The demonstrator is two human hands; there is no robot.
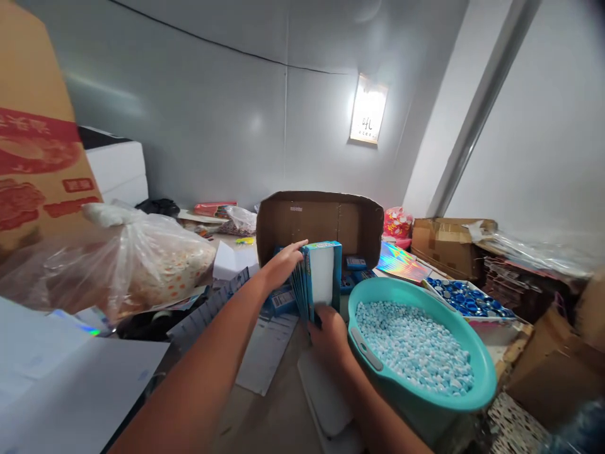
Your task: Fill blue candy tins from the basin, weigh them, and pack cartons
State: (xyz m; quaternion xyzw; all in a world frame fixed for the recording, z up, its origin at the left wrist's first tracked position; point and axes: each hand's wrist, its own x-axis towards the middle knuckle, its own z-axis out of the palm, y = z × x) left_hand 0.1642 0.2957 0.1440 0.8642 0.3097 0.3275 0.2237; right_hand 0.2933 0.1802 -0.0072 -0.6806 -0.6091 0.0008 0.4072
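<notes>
A stack of several thin blue boxes stands upright in front of me, its front one showing a white panel in a blue frame. My left hand grips the upper left side of the stack, with its fingertips at the top edge and partly hidden. Down at the lower front, my right hand is closed on the same stack. Behind it an open brown carton lies facing me, with blue packs inside. Another blue pack lies left of the stack.
A turquoise basin full of pale blue and white pebbles stands close on the right. Beyond it is a tray of blue glass stones. Paper sheets and a tied clear bag lie left. White cards lie beneath my right forearm.
</notes>
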